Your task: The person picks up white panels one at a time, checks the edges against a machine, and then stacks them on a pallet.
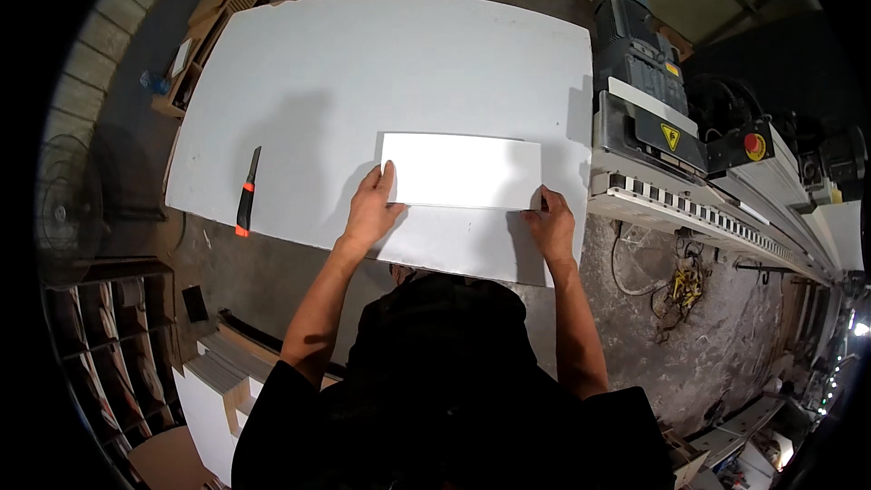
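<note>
A white rectangular board point(463, 171) is held level between my two hands, just over the large white table top point(363, 54). My left hand point(370, 209) grips its left end, the thumb and fingers closed on the edge near the front corner. At the opposite end, my right hand point(550, 225) pinches the front right corner. Some of the fingers are hidden under or behind the board. A utility knife point(248, 195) with a black and orange handle lies on the table left of my hands, its blade pointing away from me.
A large machine point(635, 63) with a motor and a red emergency button point(754, 146) stands along the right. A dark shelf rack point(113, 345) and stacked panels point(213, 390) are at the lower left. Yellow cords point(687, 286) lie on the floor at right.
</note>
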